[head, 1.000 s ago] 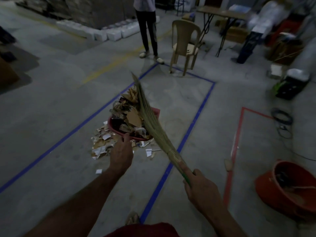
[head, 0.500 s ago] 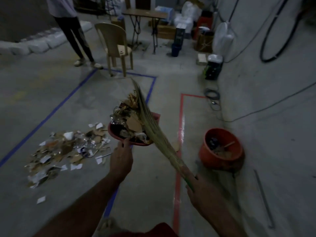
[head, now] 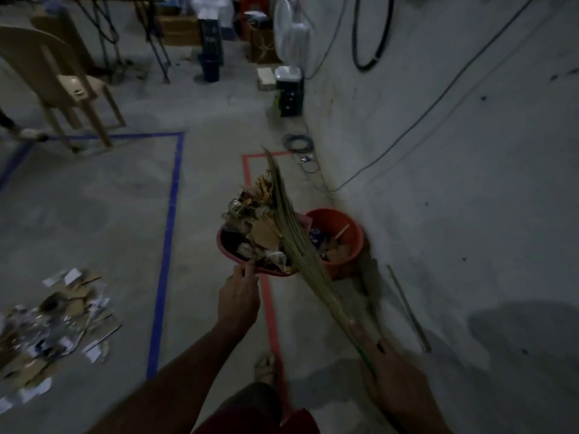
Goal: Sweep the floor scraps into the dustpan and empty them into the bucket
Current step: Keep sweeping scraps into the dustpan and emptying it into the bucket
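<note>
Head: no legible text; hands (head: 238,300) hold dustpan (head: 233,250), broom (head: 291,233).

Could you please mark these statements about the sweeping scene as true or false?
1. The left hand holds the red dustpan by its near edge. True.
2. The dustpan is empty. False: it is heaped with scraps.
3. The right hand has its grip on the broom, whose bristles lie across the loaded dustpan. True.
4. The orange bucket stands inside the blue tape outline. False: it sits near the wall, beyond the red tape line.
5. No scraps remain on the floor. False: a pile of scraps lies at lower left.
</note>
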`<state>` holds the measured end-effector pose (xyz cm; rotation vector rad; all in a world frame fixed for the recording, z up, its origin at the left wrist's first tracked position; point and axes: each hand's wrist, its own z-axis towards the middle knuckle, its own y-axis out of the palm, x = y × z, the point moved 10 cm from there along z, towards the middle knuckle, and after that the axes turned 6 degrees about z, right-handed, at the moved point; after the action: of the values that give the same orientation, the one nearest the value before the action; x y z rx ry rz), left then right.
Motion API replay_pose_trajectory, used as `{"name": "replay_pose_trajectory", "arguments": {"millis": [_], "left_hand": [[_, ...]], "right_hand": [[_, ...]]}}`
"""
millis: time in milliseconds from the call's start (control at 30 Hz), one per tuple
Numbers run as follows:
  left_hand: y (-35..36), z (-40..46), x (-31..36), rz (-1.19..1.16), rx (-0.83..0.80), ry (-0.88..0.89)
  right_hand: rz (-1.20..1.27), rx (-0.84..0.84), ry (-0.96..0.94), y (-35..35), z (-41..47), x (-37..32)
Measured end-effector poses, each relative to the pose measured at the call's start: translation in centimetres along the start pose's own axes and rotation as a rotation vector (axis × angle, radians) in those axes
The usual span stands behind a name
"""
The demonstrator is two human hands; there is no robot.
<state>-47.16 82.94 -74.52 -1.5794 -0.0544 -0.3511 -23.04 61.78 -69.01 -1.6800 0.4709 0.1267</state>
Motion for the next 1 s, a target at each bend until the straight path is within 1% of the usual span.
{"name": "replay_pose_trajectory", "arguments": {"millis": [67,167,333,467,600,700,733,833,867,900,933,1000], "left_hand": [[1.7,2.5,2.6,0.003,-0.046,0.043],[4.1,5.8,6.4,-0.027,-0.098,0.102],[9.2,10.3,11.2,0.002,-0.184,0.159],[12.6,13.3,13.9,0.005,-0.254,0.146],[18.1,16.9,15.4,0.035,-0.32,0.114],[22.6,19.9,16.8,0.089,-0.391,0.085],[24.1,21.0,17.3,0.121,-0.405,0.073],[28.6,24.5,18.6,0.184,-0.479,0.037],[30.0,25.8,18.9,0.209,-0.5,0.026],[31.2,27.2,19.3,0.23,-0.518,0.012],[32.6,28.7,20.0,0.268,-0.539,0.038],[33.0,31.6,22.0,0.211,-0.555,0.03]], "right_hand": [[0.018,-0.002,0.059,-0.6,1.3,2.0],[0.008,-0.066,0.131,-0.6,3.1,4.6],[0.025,-0.064,0.192,-0.7,6.1,8.6],[0.025,-0.132,0.232,-0.3,9.6,11.9],[-0.012,-0.221,0.266,1.2,14.2,16.9],[-0.017,-0.282,0.259,2.4,19.4,20.9],[-0.008,-0.262,0.254,2.8,21.2,22.2],[0.046,-0.218,0.149,5.1,26.7,25.9],[0.065,-0.241,0.184,6.0,28.4,27.3],[0.072,-0.239,0.177,6.2,30.2,28.0],[0.087,-0.222,0.153,6.9,32.0,29.1],[0.05,-0.172,0.053,8.3,35.3,30.9]]}}
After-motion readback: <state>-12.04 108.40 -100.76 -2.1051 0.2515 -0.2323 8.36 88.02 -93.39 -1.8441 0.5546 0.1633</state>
